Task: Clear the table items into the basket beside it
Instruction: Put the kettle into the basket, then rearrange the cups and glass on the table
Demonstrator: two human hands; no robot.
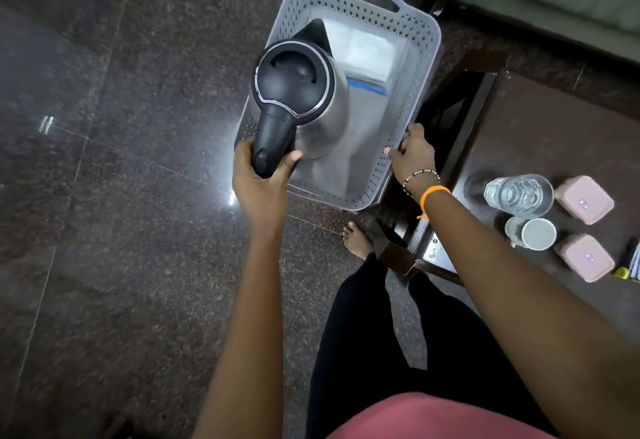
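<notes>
Two hands were at work over the grey perforated basket [420, 57], which sat on the dark stone floor [104, 230] just beside the dark wooden counter [540, 133]. The left hand [258, 184] had its grip clamped round the black handle of a steel electric kettle [304, 92], thumb wrapped over the handle's right side, holding the kettle upright above the basket's left half with its spout pointing away from the person. The right hand [414, 156] gripped the basket's near right rim, fingers curled over the edge; its wrist wore an orange band and a beaded bracelet. Inside the basket lay a folded white cloth [369, 52] with something blue-edged under it, near the far end. On the counter, close together, stood a clear glass of water [518, 194], a white cup [535, 234] and two pink lidded boxes [585, 199]. A bare foot [358, 239] rested on the floor by the counter's leg.
</notes>
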